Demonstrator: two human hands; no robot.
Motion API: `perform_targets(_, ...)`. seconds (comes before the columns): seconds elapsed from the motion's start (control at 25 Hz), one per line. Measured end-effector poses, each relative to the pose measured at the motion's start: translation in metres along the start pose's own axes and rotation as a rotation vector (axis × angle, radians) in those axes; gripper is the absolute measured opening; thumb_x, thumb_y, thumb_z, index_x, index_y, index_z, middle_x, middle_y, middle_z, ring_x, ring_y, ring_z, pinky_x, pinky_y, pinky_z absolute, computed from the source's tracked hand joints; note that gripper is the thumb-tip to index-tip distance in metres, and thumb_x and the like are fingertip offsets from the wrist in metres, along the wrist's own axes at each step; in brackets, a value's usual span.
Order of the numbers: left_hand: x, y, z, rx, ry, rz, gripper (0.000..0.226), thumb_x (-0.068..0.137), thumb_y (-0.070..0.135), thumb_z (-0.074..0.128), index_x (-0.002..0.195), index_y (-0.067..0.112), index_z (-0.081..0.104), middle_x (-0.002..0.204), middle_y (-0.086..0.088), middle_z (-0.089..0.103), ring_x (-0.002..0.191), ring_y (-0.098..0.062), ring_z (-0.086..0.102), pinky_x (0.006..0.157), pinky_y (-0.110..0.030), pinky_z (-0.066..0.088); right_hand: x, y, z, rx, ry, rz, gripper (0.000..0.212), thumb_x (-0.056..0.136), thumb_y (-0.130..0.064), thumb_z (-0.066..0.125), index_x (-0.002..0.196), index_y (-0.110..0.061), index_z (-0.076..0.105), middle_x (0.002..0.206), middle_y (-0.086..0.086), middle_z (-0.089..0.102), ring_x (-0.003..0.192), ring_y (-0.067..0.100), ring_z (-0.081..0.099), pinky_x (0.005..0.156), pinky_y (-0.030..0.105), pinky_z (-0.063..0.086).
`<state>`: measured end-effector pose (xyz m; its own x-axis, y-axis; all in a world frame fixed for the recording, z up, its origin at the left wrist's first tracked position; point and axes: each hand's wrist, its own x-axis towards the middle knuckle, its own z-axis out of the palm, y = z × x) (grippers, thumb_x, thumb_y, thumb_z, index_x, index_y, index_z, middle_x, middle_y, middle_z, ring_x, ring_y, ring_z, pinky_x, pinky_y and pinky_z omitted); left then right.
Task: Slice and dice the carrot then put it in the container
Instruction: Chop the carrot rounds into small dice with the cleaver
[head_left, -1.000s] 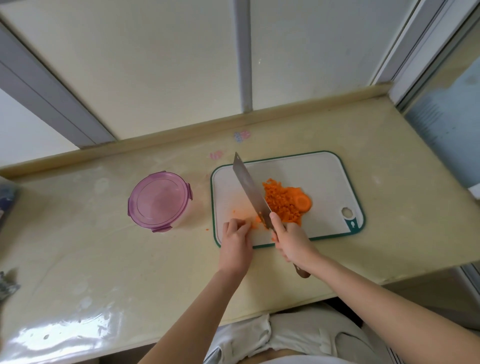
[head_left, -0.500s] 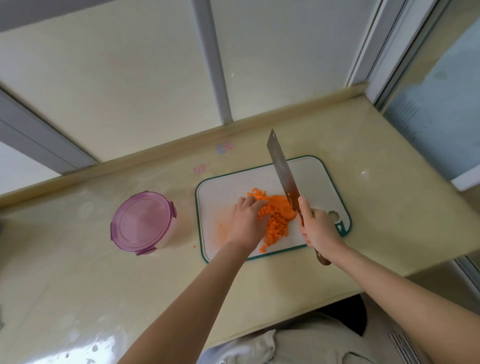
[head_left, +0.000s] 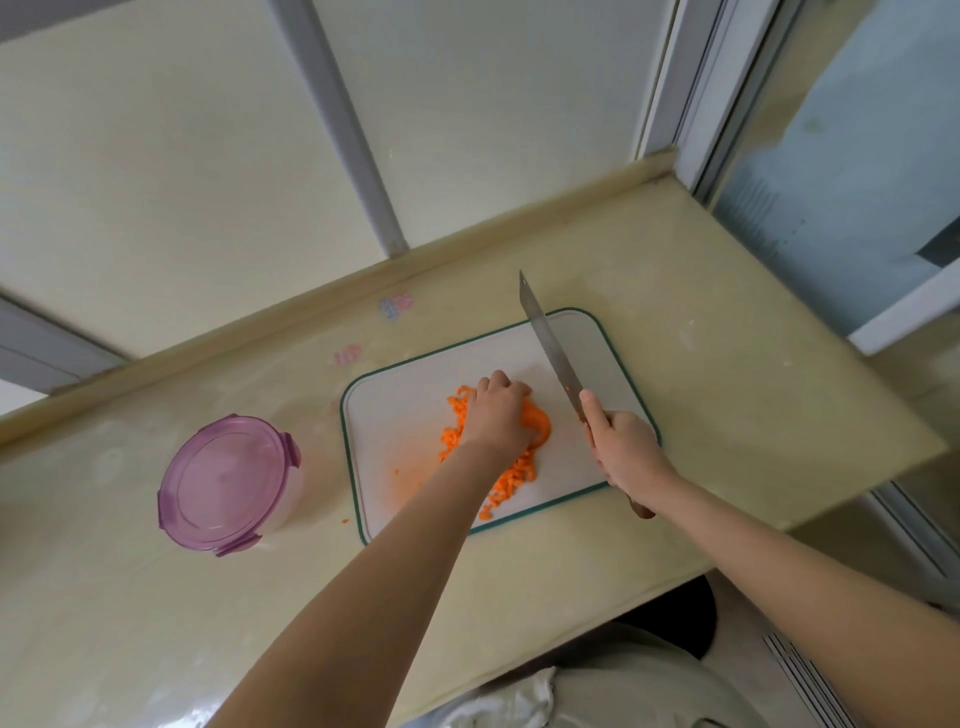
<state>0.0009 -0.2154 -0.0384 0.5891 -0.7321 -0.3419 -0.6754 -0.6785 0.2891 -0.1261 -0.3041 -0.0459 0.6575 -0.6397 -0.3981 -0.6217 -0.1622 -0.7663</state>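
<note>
A heap of diced orange carrot (head_left: 511, 475) lies in the middle of the white, green-edged cutting board (head_left: 395, 415). My left hand (head_left: 498, 415) sits on top of the heap with bent fingers, covering a larger carrot piece (head_left: 541, 427) that shows at its right side. My right hand (head_left: 628, 452) grips the handle of a long knife (head_left: 550, 348). The blade points away from me over the board's right half, just right of the heap and apart from it. The round container (head_left: 226, 483) with its purple lid on stands left of the board.
The beige counter (head_left: 727, 415) ends in a raised ledge at the back and a front edge close to my body. A stray carrot bit (head_left: 344, 519) lies between container and board. Small stickers (head_left: 395, 305) mark the counter behind the board.
My left hand moved from the board's near left corner onto the carrot heap. The knife shifted from the left of the heap to its right. The camera view swung leftward.
</note>
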Motion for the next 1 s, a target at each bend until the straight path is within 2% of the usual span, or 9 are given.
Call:
perform_targets(0.16, 0.003, 0.002, -0.006, -0.094, -0.087, 0.065, 0.045, 0.077, 0.012, 0.07, 0.12, 0.012, 0.057, 0.119, -0.012, 0.045, 0.11, -0.028, 0.048, 0.089, -0.028, 0.037, -0.004, -0.002, 0.0, -0.085, 0.021, -0.036, 0.063, 0.1, -0.049, 0.03, 0.051, -0.011, 0.041, 0.05, 0.004, 0.044, 0.05, 0.019, 0.045, 0.054, 0.032, 0.034)
perform_targets(0.32, -0.003, -0.001, -0.012, -0.111, -0.107, 0.09, 0.034, 0.076, 0.007, 0.068, 0.109, 0.008, 0.06, 0.114, -0.011, 0.058, 0.106, -0.026, 0.054, 0.076, -0.022, 0.035, -0.007, -0.002, 0.0, -0.122, 0.026, -0.064, 0.06, 0.101, -0.046, 0.034, 0.048, -0.018, 0.036, 0.049, 0.001, 0.039, 0.054, 0.019, 0.039, 0.059, 0.03, 0.03)
perform_targets(0.44, -0.009, -0.005, -0.024, -0.328, 0.067, 0.043, 0.025, 0.075, 0.002, 0.065, 0.098, 0.007, 0.061, 0.103, -0.009, 0.061, 0.096, -0.024, 0.055, 0.068, -0.018, 0.032, -0.007, -0.003, 0.001, -0.11, 0.02, -0.072, 0.061, 0.101, -0.045, 0.035, 0.047, -0.018, 0.034, 0.047, 0.0, 0.036, 0.052, 0.014, 0.034, 0.06, 0.03, 0.029)
perform_targets(0.6, -0.023, -0.011, -0.043, -0.572, 0.351, 0.012, 0.017, 0.078, -0.001, 0.065, 0.091, 0.007, 0.056, 0.089, -0.002, 0.055, 0.079, -0.016, 0.049, 0.06, -0.013, 0.031, -0.005, -0.002, -0.001, -0.097, 0.008, -0.047, 0.062, 0.099, -0.05, 0.033, 0.049, -0.014, 0.037, 0.047, 0.002, 0.039, 0.049, 0.018, 0.038, 0.058, 0.034, 0.033)
perform_targets(0.68, -0.033, -0.019, -0.047, -0.652, 0.488, -0.02, 0.017, 0.081, -0.001, 0.063, 0.09, 0.009, 0.052, 0.089, -0.001, 0.055, 0.078, -0.014, 0.047, 0.061, -0.006, 0.034, -0.006, -0.004, 0.001, -0.038, -0.008, -0.028, 0.064, 0.097, -0.056, 0.029, 0.053, -0.011, 0.04, 0.048, 0.004, 0.041, 0.048, 0.018, 0.04, 0.057, 0.036, 0.036)
perform_targets(0.8, -0.048, -0.036, -0.045, -0.7, 0.658, -0.104, 0.021, 0.085, 0.0, 0.059, 0.091, 0.014, 0.045, 0.091, -0.004, 0.054, 0.082, -0.016, 0.047, 0.064, -0.004, 0.033, -0.017, -0.019, 0.01, 0.167, -0.074, 0.011, 0.059, 0.096, -0.058, 0.031, 0.06, -0.013, 0.038, 0.044, -0.003, 0.034, 0.042, 0.014, 0.032, 0.048, 0.03, 0.028)
perform_targets(0.92, -0.061, -0.055, -0.034, -0.749, 0.684, -0.163, 0.023, 0.086, 0.0, 0.057, 0.089, 0.018, 0.043, 0.094, -0.007, 0.054, 0.084, -0.017, 0.049, 0.068, -0.006, 0.036, -0.032, -0.041, 0.024, 0.325, -0.204, 0.034, 0.053, 0.097, -0.056, 0.033, 0.063, -0.016, 0.038, 0.044, -0.007, 0.029, 0.038, 0.011, 0.024, 0.039, 0.022, 0.021)
perform_targets(1.0, -0.066, -0.068, -0.022, -0.798, 0.613, -0.189, 0.027, 0.085, 0.001, 0.057, 0.085, 0.025, 0.043, 0.096, -0.01, 0.056, 0.087, -0.023, 0.054, 0.074, -0.021, 0.044, -0.04, -0.05, 0.033, 0.361, -0.258, 0.041, 0.052, 0.097, -0.055, 0.035, 0.063, -0.016, 0.038, 0.044, -0.007, 0.029, 0.036, 0.009, 0.023, 0.035, 0.02, 0.02)
